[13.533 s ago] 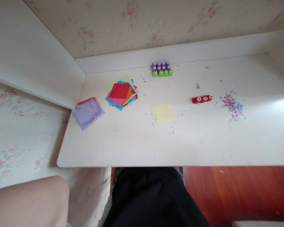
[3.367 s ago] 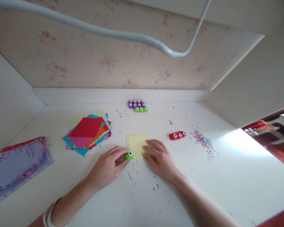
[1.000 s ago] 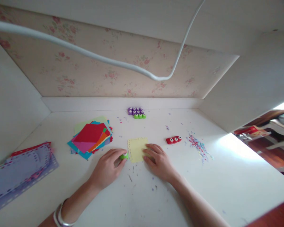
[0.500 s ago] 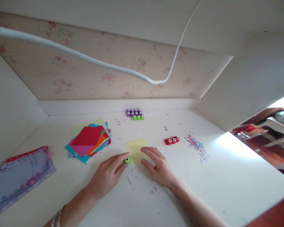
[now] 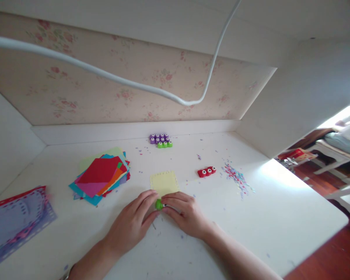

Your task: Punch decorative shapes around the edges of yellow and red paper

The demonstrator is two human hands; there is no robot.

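A small green craft paper punch (image 5: 158, 204) with a white-and-black button is at the near edge of a pale yellow paper square (image 5: 164, 182). My left hand (image 5: 134, 217) grips the punch from the left between fingers and thumb. From the right, my right hand (image 5: 185, 214) closes its fingers and thumb on the same punch, covering part of the button. Tiny cut-outs run along the paper's far and side edges. The near edge is mostly hidden by my hands, so I cannot tell how far the paper reaches into the punch.
Purple punches (image 5: 160, 139) and green punches (image 5: 165, 144) stand at the back; red punches (image 5: 207, 172) sit to the right beside paper confetti (image 5: 236, 177). Coloured sheets (image 5: 102, 175) are piled at left, with lacy-edged lilac papers (image 5: 14, 217) farther left. A white cable (image 5: 119, 79) hangs across above.
The green punch has gone from the paper's left side to its near edge. My right hand has left the paper and closed on the punch. The view has shifted slightly right.
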